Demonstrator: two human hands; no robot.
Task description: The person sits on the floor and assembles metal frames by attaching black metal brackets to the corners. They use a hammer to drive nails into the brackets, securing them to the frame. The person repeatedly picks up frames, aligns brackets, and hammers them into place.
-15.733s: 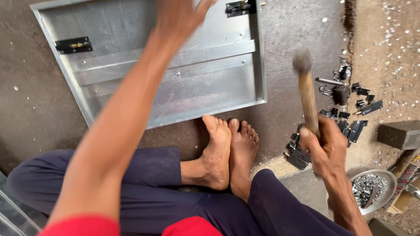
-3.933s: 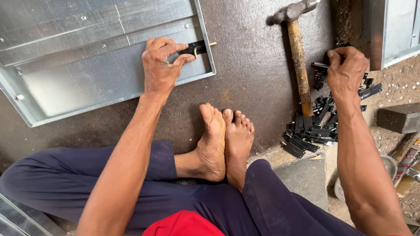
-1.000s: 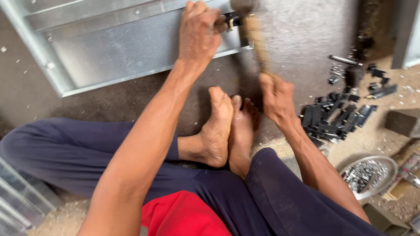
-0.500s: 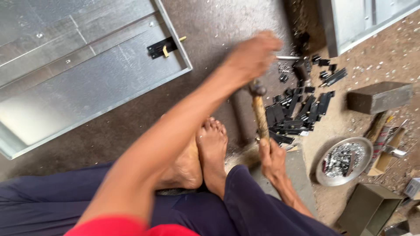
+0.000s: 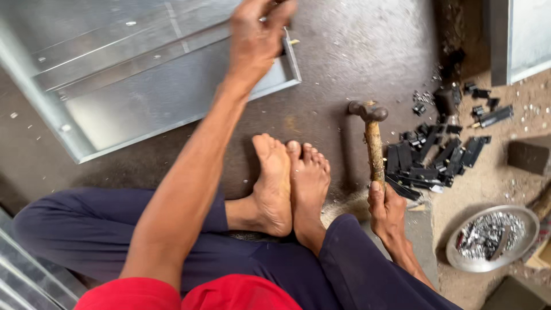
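My left hand (image 5: 256,35) reaches out over the right corner of a shiny metal panel (image 5: 132,86) that lies flat on the dark floor; the hand hides a black hinge there, and whether the fingers grip it cannot be told. My right hand (image 5: 385,211) is closed around the wooden handle of a hammer (image 5: 372,138), whose steel head stands upright beside my right knee. I sit cross-legged, my bare feet (image 5: 290,181) between the two hands.
A heap of black hinges (image 5: 436,155) lies right of the hammer. A round metal bowl (image 5: 492,238) of small silvery pieces sits at the lower right. A dark block (image 5: 528,156) and another metal panel (image 5: 519,34) are at the right edge.
My left hand has gone back to the panel's corner. My right hand has stayed low beside my knee, with the hammer upright in it. The view has shifted left.
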